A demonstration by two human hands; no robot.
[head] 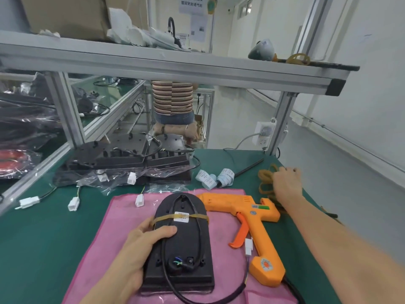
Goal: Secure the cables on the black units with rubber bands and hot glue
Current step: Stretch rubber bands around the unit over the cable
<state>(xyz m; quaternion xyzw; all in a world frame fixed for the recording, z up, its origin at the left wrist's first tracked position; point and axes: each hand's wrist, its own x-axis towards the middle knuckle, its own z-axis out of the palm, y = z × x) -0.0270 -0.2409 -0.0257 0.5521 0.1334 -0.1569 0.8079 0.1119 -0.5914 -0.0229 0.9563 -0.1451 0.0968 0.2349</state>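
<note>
Currently: black unit (pixel 182 238) on the pink cloth (pixel 98 238) at the bench's near edge, one rubber band (pixel 198 216) on; your left hand (pixel 140 242) grips its side. Right hand (pixel 285 183) (grip hidden) reaches the rubber-band pile (pixel 265 178); take one, seat it across the looped cable (pixel 200 233).

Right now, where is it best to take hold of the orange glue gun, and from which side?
Probably the handle of the orange hot glue gun, taken from above and from the right. It lies flat on the pink cloth, handle toward the person, nozzle toward the black unit, trigger on the left.
</note>
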